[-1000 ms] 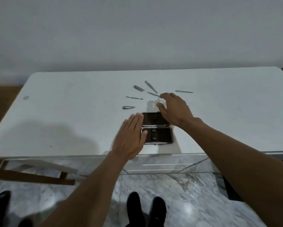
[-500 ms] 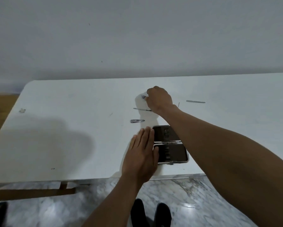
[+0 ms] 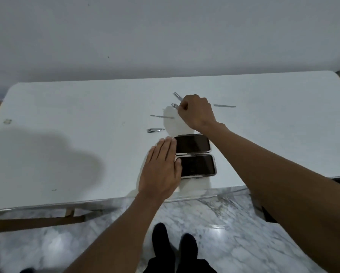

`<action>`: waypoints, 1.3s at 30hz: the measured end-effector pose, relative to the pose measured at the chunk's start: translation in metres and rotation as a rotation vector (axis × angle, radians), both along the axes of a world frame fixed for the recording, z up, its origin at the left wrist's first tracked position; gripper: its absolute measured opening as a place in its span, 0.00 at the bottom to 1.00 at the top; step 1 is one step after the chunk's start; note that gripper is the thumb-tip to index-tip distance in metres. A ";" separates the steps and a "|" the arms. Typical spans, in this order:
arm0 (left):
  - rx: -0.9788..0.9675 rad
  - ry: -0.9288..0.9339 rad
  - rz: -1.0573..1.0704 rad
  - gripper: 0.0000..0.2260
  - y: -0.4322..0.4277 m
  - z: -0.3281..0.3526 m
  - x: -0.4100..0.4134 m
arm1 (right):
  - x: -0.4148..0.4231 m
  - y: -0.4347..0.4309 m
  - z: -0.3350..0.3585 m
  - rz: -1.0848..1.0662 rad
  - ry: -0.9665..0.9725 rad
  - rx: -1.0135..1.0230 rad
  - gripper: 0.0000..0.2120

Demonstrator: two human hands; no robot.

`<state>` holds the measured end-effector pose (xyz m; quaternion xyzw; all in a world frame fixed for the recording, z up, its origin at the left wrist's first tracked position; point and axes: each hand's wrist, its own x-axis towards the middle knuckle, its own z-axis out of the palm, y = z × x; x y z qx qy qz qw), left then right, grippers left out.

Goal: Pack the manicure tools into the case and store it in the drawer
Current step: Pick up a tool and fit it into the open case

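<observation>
An open black manicure case [image 3: 194,155] with a metal rim lies flat near the white table's front edge. My left hand [image 3: 161,168] rests flat against the case's left side, fingers together. Beyond the case, my right hand [image 3: 196,111] is closed around a small metal tool [image 3: 174,105] whose end sticks out at the fingertips. Loose on the table lie a nail clipper [image 3: 155,130], a thin metal stick [image 3: 162,116], tweezers [image 3: 177,96] and a nail file [image 3: 224,106].
The white table [image 3: 67,115] stands against a grey wall, over a marble floor. A wooden bar [image 3: 35,221] runs under its left side. My dark-shod feet [image 3: 173,245] show below. A small scrap [image 3: 7,121] lies at the table's far left.
My right hand moved from the ring-handled tool near the case to the farther tools and closed on a small metal one. The left hand stayed at the case. The camera view shifted.
</observation>
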<state>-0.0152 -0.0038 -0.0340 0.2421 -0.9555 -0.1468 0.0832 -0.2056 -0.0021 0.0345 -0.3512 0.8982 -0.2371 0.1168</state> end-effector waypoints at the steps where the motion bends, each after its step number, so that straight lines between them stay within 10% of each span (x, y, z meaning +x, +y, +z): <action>1: -0.002 -0.003 -0.001 0.25 0.000 0.000 0.001 | 0.003 0.014 0.003 -0.004 -0.022 -0.019 0.10; 11: 0.153 -0.092 -0.108 0.29 -0.008 0.007 0.005 | 0.035 0.156 0.003 -0.006 -0.250 -0.049 0.06; 26: 0.171 -0.233 -0.154 0.27 -0.011 0.014 0.005 | 0.053 0.165 0.004 0.253 0.112 0.302 0.11; 39: 0.112 -0.207 -0.160 0.27 -0.012 0.006 0.006 | 0.050 0.172 0.016 -0.169 -0.488 -0.213 0.05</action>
